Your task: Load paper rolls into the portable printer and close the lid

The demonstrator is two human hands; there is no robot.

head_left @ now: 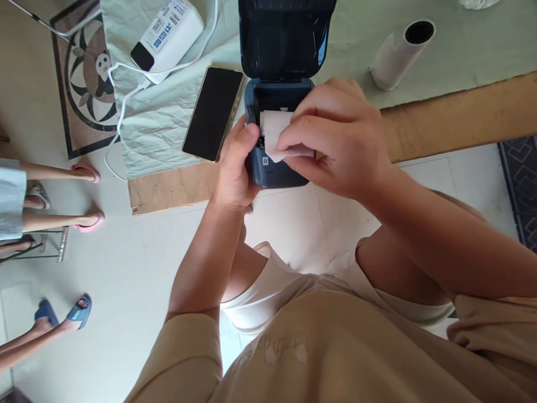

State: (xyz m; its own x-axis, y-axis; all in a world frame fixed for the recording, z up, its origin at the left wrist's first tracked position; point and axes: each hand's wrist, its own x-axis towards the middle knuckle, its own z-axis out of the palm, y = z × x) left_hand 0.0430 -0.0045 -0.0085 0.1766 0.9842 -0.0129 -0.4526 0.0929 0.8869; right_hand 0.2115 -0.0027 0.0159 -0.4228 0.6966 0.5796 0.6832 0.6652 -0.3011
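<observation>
A small dark blue printer point(272, 168) sits at the table's near edge with its lid point(285, 36) swung open. A white paper roll point(274, 126) lies in its open bay. My left hand point(235, 168) grips the printer's left side, thumb at the bay's edge. My right hand point(335, 140) pinches the loose end of the white paper and holds it over the printer's front.
A black phone point(213, 112) lies left of the printer on a pale green cloth point(159, 123). A white power bank point(168, 33) with a white cable lies behind it. A white tube point(400, 53) rests at the right. Other people's feet point(86, 218) stand on the floor at left.
</observation>
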